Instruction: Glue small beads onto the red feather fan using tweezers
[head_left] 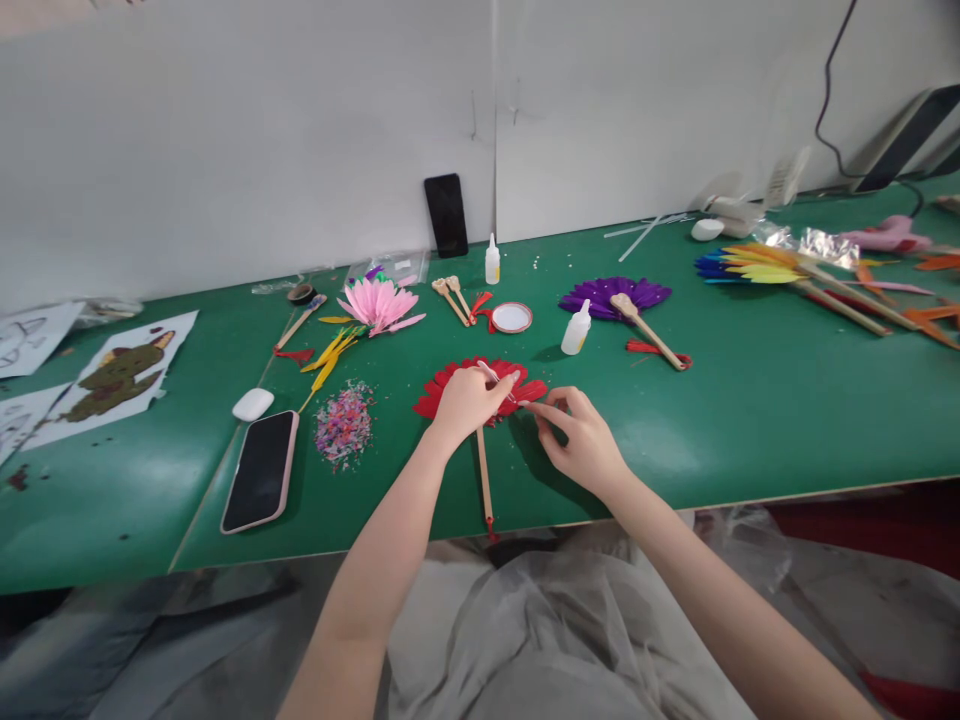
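Observation:
In front of me lies a red feather fan (pixel 442 388) with a wooden handle (pixel 484 480), flat on the green table. My left hand (pixel 471 398) is over its middle, fingers closed on slim pale pink tweezers (pixel 489 373) that slant down towards the right. My right hand (pixel 581 440) is at the fan's right edge, one finger stretched to the red feathers, the others bent and apart. I see nothing held in it. Just beyond stands a white glue bottle (pixel 576 330), beside a purple feather fan (pixel 616 297) with a wooden handle.
Left of the fan are colourful small bits (pixel 343 425), a phone (pixel 261 470) and a white case (pixel 253 404). Behind lie a pink feather fan (pixel 379 305), a round lid (pixel 511 317) and another glue bottle (pixel 492 260). A multicoloured feather fan (pixel 757 265) and pink glue gun (pixel 889 236) lie right.

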